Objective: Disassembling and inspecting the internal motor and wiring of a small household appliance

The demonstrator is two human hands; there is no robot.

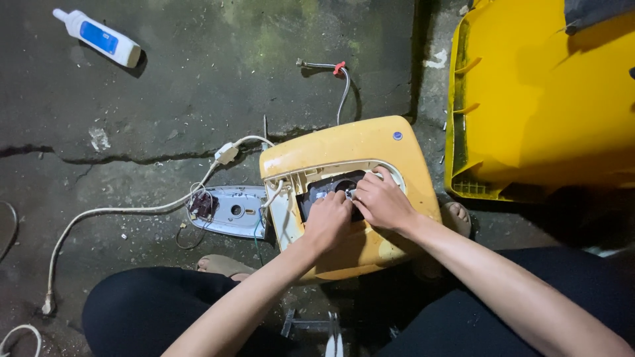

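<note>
My left hand (329, 221) and right hand (381, 200) both pinch a small part inside the black opening (327, 187) of the yellow plastic appliance housing (350, 149) on the cracked concrete floor (198, 79); fine fingertip work is underway, demanding steady grip.

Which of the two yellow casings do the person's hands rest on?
The smaller yellow housing at centre, with an open dark cavity, under the left hand and right hand; the larger yellow casing lies untouched.
</note>
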